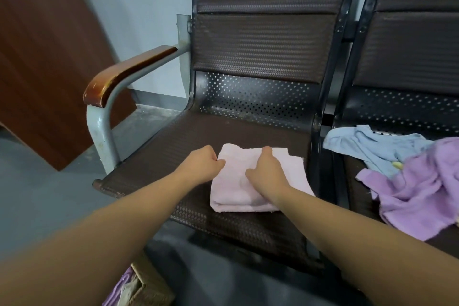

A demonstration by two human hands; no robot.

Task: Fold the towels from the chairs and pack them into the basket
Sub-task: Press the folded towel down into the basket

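Note:
A folded pale pink towel [236, 186] lies on the seat of the dark perforated chair [173, 146]. My left hand [201, 165] pinches the towel's left edge near its far corner. My right hand [268, 171] rests on top of the towel, fingers curled down into the cloth. On the neighbouring seat to the right lie a crumpled light blue towel [372, 144] and a crumpled purple towel [419, 186]. The woven basket [149, 283] sits on the floor at the bottom left, with purple cloth [121, 285] showing inside it.
The chair has a brown wooden armrest [124, 69] on a grey metal frame at its left. A brown board [42, 57] leans against the wall at the far left. Grey floor lies around the basket and under the seats.

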